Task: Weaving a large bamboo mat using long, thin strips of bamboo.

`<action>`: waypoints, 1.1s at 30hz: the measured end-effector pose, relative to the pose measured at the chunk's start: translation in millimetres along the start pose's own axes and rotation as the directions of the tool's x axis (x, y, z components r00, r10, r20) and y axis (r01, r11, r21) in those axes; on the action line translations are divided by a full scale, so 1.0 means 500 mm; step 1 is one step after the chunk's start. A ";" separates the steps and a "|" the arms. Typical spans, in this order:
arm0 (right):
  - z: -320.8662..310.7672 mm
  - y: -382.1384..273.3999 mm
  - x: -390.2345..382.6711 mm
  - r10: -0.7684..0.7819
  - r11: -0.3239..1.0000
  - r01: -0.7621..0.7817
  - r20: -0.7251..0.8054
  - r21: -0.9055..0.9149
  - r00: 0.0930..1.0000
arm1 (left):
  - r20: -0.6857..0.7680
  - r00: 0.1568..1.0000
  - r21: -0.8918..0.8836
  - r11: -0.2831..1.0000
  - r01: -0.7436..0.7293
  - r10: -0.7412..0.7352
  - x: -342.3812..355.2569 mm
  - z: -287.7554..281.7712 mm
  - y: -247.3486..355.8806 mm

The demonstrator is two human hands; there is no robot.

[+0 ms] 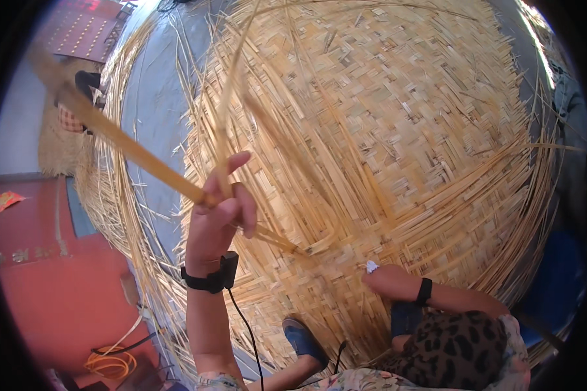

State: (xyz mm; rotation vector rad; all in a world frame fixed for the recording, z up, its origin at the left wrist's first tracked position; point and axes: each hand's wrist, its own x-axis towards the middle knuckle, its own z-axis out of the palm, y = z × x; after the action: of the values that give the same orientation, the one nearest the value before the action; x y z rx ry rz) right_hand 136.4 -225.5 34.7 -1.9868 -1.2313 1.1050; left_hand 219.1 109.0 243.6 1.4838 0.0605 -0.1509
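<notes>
My left hand (pixel 218 208) is raised over the left part of a large woven reed mat (pixel 411 124). Its fingers are closed on a long flat reed strip (pixel 140 156), which slants from the upper left down toward the weave. Another pale strip (pixel 231 85) rises from between the same fingers, and its upper end is smeared by motion. Low over the mat's near part is my right hand (pixel 381 280), with a white wrapping (pixel 372 267) on one finger. Most of its fingers are hidden, so what they hold does not show. Both wrists wear black bands.
Loose reed strips (pixel 496 156) fan out along the mat's edges, and a long bundle (pixel 120 215) curves down the left. My blue shoe (pixel 304 342) rests on the mat. A red surface (pixel 65 293) and a coiled orange cord (pixel 114 363) lie at the left.
</notes>
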 end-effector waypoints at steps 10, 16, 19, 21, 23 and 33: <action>0.017 -0.001 0.008 -0.036 0.997 0.040 0.057 -0.065 0.998 | 0.037 0.998 0.300 0.952 -0.061 0.052 0.026 0.028 -0.127; -0.029 0.044 0.028 0.349 0.450 -0.255 0.094 0.856 0.932 | -0.991 0.112 0.112 0.903 0.416 0.072 -0.138 -0.134 -0.190; -0.063 0.062 0.060 0.524 -0.003 0.040 -0.032 0.999 0.851 | -0.684 0.728 0.473 0.785 0.400 0.040 -0.177 0.053 -0.350; -0.074 0.056 0.076 0.560 -0.205 0.213 -0.064 0.955 0.826 | -0.404 0.913 0.732 0.618 0.287 0.054 -0.177 0.172 -0.439; -0.080 0.035 0.080 0.517 -0.148 0.179 -0.078 0.973 0.852 | -0.367 0.927 0.822 0.441 0.362 -0.077 -0.167 0.227 -0.483; -0.187 0.004 0.338 0.038 0.997 -0.022 -0.227 0.077 0.973 | -0.507 0.545 -0.766 0.639 0.071 -0.668 -0.243 0.061 -0.458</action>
State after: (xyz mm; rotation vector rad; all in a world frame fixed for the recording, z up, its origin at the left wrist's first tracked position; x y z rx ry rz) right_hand 258.8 -76.5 20.7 -2.0177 -1.0296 0.8930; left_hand 65.6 68.1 36.2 0.6468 1.0902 0.1454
